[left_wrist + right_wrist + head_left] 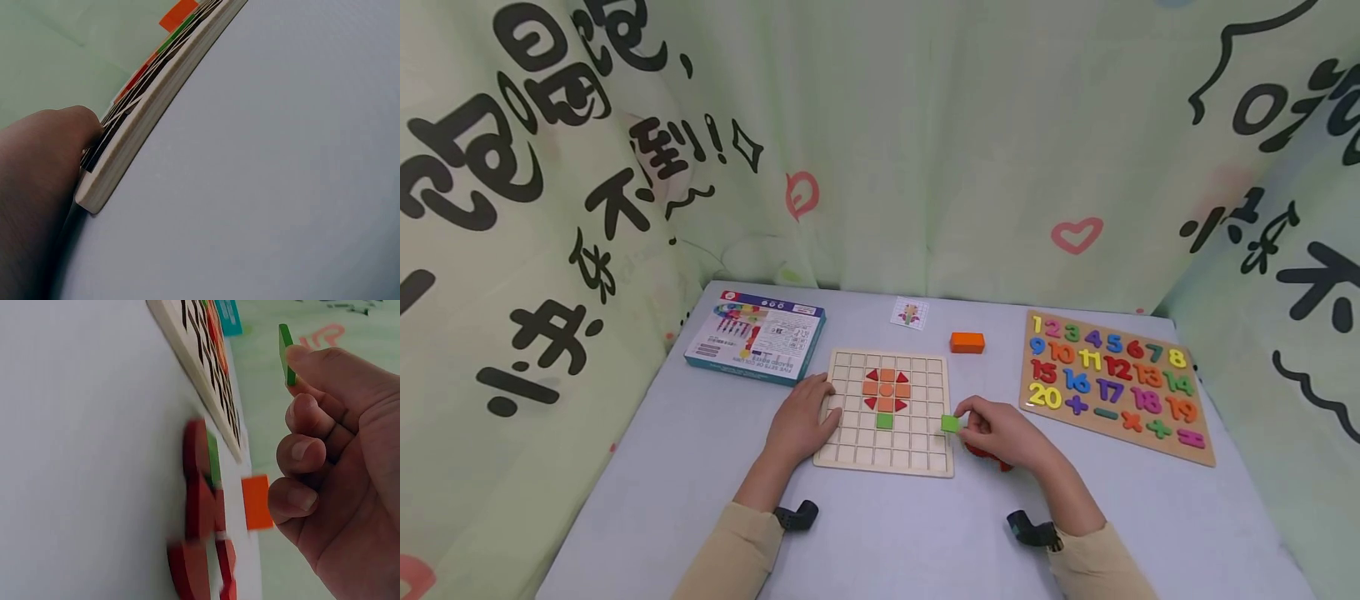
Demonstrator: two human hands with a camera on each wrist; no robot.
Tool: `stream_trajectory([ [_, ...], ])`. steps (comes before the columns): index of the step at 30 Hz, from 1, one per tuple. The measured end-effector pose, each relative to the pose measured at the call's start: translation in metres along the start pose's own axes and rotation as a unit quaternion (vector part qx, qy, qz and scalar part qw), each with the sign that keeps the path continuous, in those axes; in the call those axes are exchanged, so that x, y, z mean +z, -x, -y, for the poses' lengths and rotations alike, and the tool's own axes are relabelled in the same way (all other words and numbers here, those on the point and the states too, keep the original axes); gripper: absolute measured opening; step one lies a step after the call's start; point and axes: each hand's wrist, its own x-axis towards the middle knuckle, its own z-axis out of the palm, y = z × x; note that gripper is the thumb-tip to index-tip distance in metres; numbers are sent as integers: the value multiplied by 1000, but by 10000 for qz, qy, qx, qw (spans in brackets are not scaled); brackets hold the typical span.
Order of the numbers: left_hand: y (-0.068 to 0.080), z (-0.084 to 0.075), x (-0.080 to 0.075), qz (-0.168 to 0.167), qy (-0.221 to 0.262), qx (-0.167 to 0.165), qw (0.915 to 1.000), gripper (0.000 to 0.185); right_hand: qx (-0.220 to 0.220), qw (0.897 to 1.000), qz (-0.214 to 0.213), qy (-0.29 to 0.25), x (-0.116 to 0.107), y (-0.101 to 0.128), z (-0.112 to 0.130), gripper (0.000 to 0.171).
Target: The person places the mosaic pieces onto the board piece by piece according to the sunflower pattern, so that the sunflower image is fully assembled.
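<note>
My right hand [1003, 431] pinches a green square tile [950, 423] between thumb and finger, over the right edge of the wooden grid board [850, 450]. In the right wrist view that tile [287, 356] stands on edge at the fingertips, with the other fingers curled in. My left hand [799, 421] rests along the board's left edge, its thumb touching the board. Orange squares [886, 403] and red triangles [901, 405] make a pattern on the grid, with one green square [884, 421] just below it.
Loose red pieces [200, 509] and a green one [214, 456] lie beside the board, partly under my right hand. Behind are an orange block [967, 342] and a pattern card [909, 312]. A boxed set [756, 336] sits left, a number board [1033, 367] right.
</note>
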Motion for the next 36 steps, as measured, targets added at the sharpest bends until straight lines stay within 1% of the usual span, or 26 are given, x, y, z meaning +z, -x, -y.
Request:
stream_trajectory([
  [4, 0, 0, 1, -8, -8, 2, 10000, 43, -313, 9994, 152, -22, 12, -10, 16, 22],
  [8, 0, 0, 2, -19, -8, -1, 10000, 43, -431, 9987, 272, -3, 24, -19, 31, 23],
  [14, 0, 0, 2, -12, 30, 11, 10000, 42, -402, 9986, 344, 99, 42, -31, 45, 21],
  [21, 1, 0, 1, 19, 15, 8, 10000, 42, -242, 9980, 406, 423, 60, -39, 52, 22],
  [30, 0, 1, 1, 29, -28, 21, 10000, 42, -151, 9946, 310, 977, 69, -43, 58, 27],
  [36, 0, 1, 0, 0, -41, 46, 10000, 42, -165, 9929, 193, 1160, 72, -43, 63, 27],
])
